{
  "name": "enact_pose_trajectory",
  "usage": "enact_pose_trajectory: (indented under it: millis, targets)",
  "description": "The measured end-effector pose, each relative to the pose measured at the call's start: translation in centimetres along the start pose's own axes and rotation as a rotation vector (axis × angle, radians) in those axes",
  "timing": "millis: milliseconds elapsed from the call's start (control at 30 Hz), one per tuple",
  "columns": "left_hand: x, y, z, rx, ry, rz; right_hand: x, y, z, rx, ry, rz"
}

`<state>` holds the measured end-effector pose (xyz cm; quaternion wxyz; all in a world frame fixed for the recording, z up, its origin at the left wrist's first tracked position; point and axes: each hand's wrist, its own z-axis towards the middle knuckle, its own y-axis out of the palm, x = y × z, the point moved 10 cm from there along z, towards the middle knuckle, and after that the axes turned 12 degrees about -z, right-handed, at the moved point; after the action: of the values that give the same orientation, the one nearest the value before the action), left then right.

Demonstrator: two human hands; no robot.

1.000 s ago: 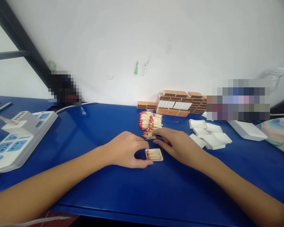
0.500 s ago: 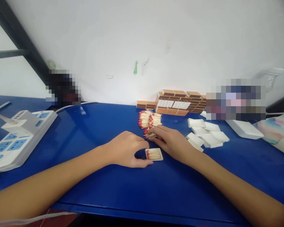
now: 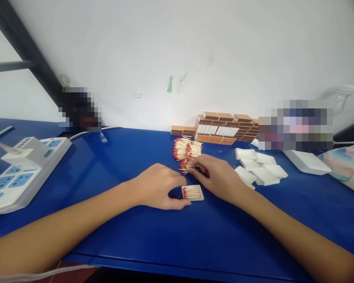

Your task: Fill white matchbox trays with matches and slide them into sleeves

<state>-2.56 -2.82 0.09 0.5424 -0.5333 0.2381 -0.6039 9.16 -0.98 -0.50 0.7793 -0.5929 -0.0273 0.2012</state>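
Note:
My left hand [image 3: 162, 186] curves around the left end of a small white matchbox tray [image 3: 202, 193], its thumb at the near side and its fingers at the far side. Inside the tray lies a layer of matchsticks [image 3: 192, 193], red heads to the left. Just beyond it, my right hand [image 3: 215, 173] pinches at the near edge of a pile of loose matchsticks [image 3: 188, 149]. Thumb and forefinger come together on matchsticks there; how many is hidden by the fingers.
Brown matchboxes [image 3: 215, 138] are stacked against the wall. Several white trays [image 3: 264, 175] lie scattered to the right, near a larger white box [image 3: 308, 162]. A power strip [image 3: 20, 177] with a plugged-in cable occupies the left of the blue table [image 3: 171, 243].
My right hand has shifted slightly, its thumb and forefinger drawing closer together at the pile's near edge. The left hand and the tray stay in place.

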Motion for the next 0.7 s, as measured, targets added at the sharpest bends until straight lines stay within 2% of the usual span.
enact_pose_trajectory:
  millis: [233, 700]
  targets:
    - [0.08, -0.01, -0.02, -0.01, 0.001, 0.026, -0.03, 0.24, -0.1, -0.028, 0.015, -0.059]
    - [0.01, 0.07, -0.12, -0.014, -0.001, 0.042, -0.7, 0.61, -0.2, -0.061, -0.066, -0.09]
